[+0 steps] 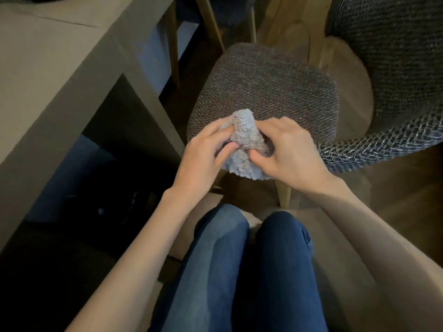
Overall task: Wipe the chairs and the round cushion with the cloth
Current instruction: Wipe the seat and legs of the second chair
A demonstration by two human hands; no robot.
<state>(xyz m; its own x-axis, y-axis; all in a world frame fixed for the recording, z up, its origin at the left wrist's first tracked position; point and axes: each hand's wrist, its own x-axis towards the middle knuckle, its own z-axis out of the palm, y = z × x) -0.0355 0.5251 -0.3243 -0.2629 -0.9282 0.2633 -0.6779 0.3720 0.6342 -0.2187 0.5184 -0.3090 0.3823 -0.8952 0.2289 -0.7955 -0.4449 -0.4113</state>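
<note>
A fluffy light-blue cloth (242,137) is bunched up over the near edge of a chair seat (268,92) covered in dark grey woven fabric. My left hand (203,156) grips the cloth from the left, fingers curled into it. From the right, my right hand (287,152) pinches its other side. The chair's curved backrest (393,68), in the same grey weave, wraps around at the right. Its wooden frame (350,92) shows between seat and backrest. No round cushion is visible.
A beige table (48,68) with a thick leg stands close on the left, dark space beneath it. Another chair's wooden legs (211,22) stand at the top. My knees in blue jeans (239,259) are at the bottom, over a wooden floor (407,200).
</note>
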